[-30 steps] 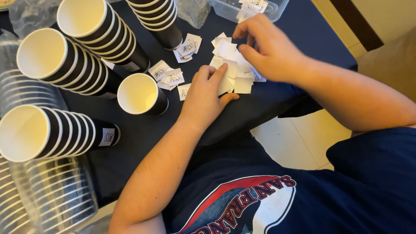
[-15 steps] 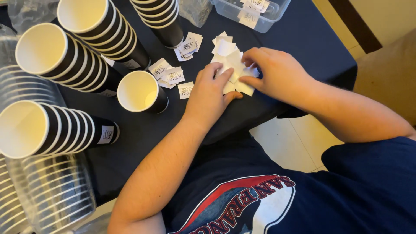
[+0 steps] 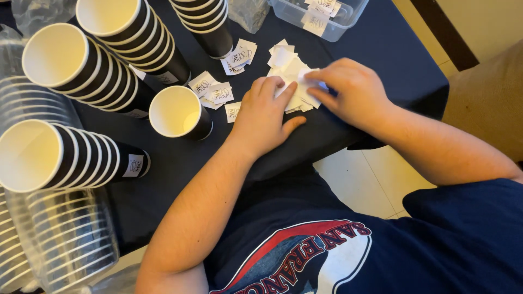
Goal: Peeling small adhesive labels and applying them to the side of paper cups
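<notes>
Beside the single cup [image 3: 178, 112], the left hand [image 3: 265, 117] pressed flat and the right hand [image 3: 351, 92] pinched the light, flimsy paper stickers [image 3: 294, 73], likely best lifted by an edge.

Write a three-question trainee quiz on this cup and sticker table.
1. True or false: the single cup beside the left hand stands upright.
2. What do both hands rest on? A) a lid B) the sticker pile C) a spoon
3. Where is the clear tub from the right hand: nearer the person or farther away?

Key: 1 true; 2 B; 3 farther away.
</notes>
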